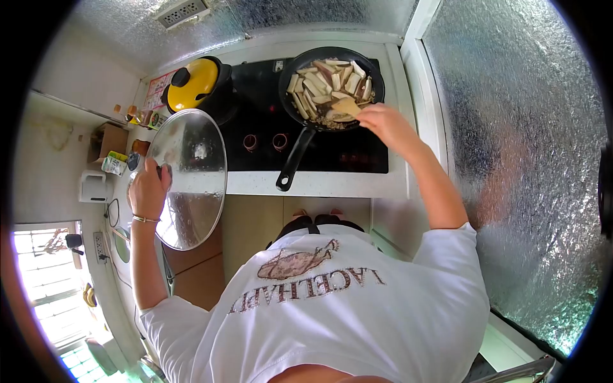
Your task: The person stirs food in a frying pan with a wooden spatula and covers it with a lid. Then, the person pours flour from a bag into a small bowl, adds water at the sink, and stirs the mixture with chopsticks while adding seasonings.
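The right hand (386, 124) closes round the end of a spatula (347, 106), whose wooden blade reaches ahead of the fingertips into the pan (285, 78), among pale strips of food (324, 82). The strips lie spread over the pan, mostly beyond the hand and to its left; the hand itself is at the pan's near right edge. The pan sits at the right of the hob (255, 102), its handle pointing back toward the person, held by neither hand. The right arm stretches forward and inward, elbow out.

The left hand (149, 191) grips the knob of a glass lid (198, 159), which stands steeply tilted, well apart from the pan and near the yellow-lidded pot (195, 83). The left arm reaches forward, a bracelet (145, 219) at its wrist.
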